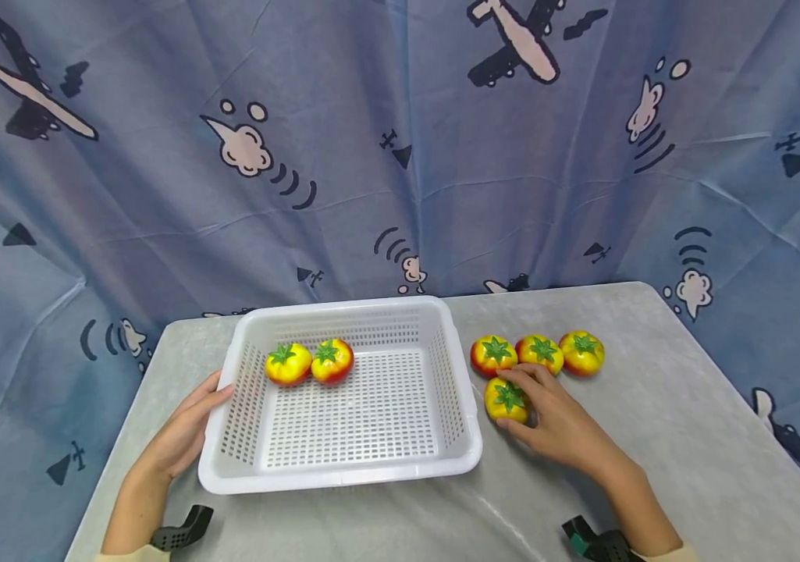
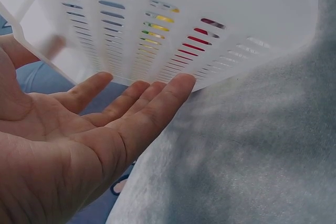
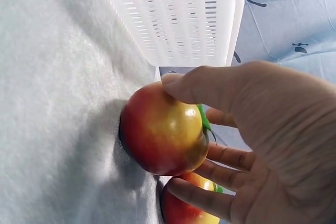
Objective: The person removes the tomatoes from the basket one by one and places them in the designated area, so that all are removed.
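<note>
A white plastic basket point(image 1: 346, 473) with slotted walls stands on the table. My left hand point(image 1: 185, 429) holds its left side, thumb over the rim and fingers reaching along the outer wall point(image 2: 173, 51). Inside, toward the back left, sit two red-and-yellow tomatoes with green star-shaped tops, a left tomato point(image 1: 288, 365) and a right tomato point(image 1: 332, 361). To the right of the basket, my right hand point(image 1: 561, 417) grips another tomato point(image 3: 165, 129) between thumb and fingers, close over the table. Its red side and green top show in the right wrist view.
Behind the gripped tomato, three more form a row: a left tomato point(image 1: 494, 357), a middle tomato point(image 1: 540, 353) partly covered by my fingers, and a right tomato point(image 1: 582, 353). The grey table point(image 1: 709, 468) ends at a blue patterned curtain point(image 1: 343, 156).
</note>
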Action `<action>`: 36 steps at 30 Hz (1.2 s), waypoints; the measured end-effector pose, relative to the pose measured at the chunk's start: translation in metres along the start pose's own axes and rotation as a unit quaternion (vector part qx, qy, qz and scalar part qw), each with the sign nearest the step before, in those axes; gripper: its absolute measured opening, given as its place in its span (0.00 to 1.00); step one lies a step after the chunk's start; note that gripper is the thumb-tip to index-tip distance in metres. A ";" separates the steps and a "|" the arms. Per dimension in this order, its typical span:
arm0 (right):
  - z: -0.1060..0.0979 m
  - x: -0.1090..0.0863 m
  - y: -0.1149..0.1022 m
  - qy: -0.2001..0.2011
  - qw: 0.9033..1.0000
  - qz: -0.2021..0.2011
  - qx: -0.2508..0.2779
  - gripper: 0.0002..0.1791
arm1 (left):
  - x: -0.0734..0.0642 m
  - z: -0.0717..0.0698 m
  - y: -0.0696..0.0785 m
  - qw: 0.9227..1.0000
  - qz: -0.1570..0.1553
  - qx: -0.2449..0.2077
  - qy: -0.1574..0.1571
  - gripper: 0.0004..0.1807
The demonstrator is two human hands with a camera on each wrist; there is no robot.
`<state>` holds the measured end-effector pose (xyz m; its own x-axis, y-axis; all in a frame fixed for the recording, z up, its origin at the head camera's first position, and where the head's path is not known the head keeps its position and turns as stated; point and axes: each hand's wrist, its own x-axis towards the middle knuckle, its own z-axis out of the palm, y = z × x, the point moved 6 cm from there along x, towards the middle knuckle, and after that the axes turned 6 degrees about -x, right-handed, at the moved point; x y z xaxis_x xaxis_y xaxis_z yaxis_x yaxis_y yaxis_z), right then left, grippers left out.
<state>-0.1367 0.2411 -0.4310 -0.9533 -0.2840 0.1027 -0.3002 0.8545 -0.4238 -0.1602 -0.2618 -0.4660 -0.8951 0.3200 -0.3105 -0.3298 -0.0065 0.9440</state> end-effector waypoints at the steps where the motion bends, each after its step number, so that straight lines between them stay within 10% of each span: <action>1: 0.000 0.000 0.000 0.001 1.000 -0.001 0.000 0.40 | 0.000 0.000 0.000 1.000 -0.001 0.000 0.000 0.39; 36: -0.015 0.004 -0.004 0.016 0.999 0.013 0.047 0.34 | 0.002 -0.004 0.001 1.000 0.007 0.003 0.001 0.39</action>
<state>-0.1394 0.2427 -0.4158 -0.9620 -0.2465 0.1175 -0.2715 0.8168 -0.5091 -0.1629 -0.2647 -0.4662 -0.9003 0.3184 -0.2969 -0.3150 -0.0058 0.9491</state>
